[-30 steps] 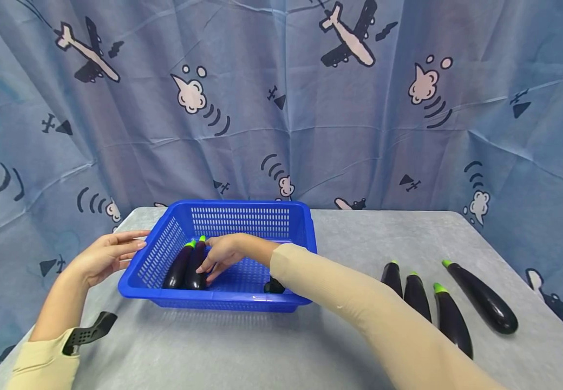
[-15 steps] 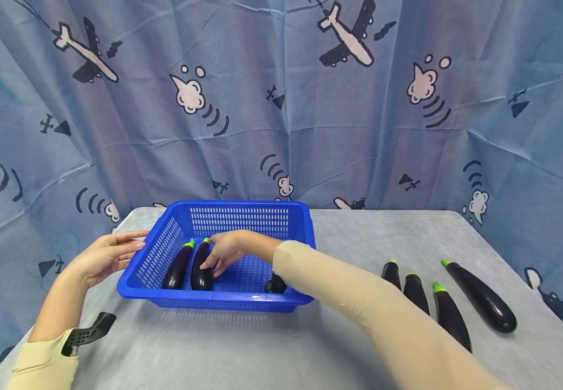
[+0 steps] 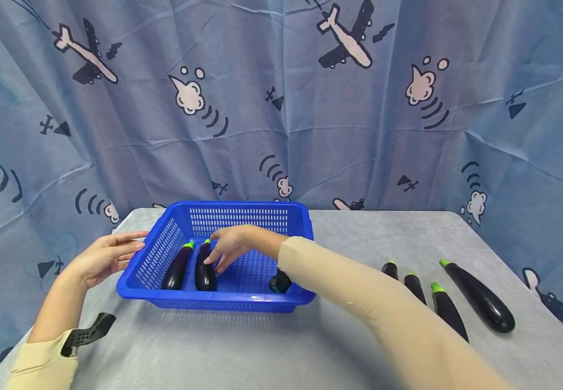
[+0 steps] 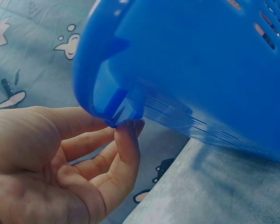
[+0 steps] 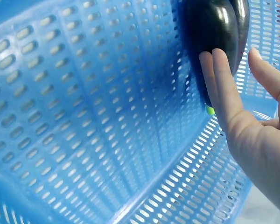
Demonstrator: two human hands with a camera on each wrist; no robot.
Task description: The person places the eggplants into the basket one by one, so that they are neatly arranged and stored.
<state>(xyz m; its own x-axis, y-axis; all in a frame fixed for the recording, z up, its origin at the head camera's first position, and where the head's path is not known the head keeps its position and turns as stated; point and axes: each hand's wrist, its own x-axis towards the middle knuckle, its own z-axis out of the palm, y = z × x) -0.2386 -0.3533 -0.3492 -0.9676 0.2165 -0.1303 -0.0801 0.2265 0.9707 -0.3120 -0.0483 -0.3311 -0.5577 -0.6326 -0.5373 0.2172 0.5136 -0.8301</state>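
A blue plastic basket [image 3: 242, 297] with slotted walls stands on the table. My left hand [image 3: 108, 257] is at its left rim; the left wrist view shows the fingertips [image 4: 128, 133] pinching the rim's lower edge. Inside, two dark purple eggplants with bright green stem ends lie roughly side by side: one eggplant [image 3: 176, 269] near the left wall, another eggplant [image 3: 205, 276] just right of it with a gap between. My right hand [image 3: 235, 246] reaches into the basket from the right. Its straight fingers [image 5: 226, 84] touch the second eggplant, thumb held apart.
Several more eggplants lie on the grey table [image 3: 359, 238] at the right, among them one eggplant [image 3: 481, 298] set apart; my right sleeve [image 3: 354, 292] partly covers some. A black wrist device [image 3: 280, 281] overlaps the basket's right part. A patterned blue curtain [image 3: 242, 108] hangs behind.
The second eggplant has shifted right along with my right hand, opening a gap from the first one. My left hand stays at the rim.
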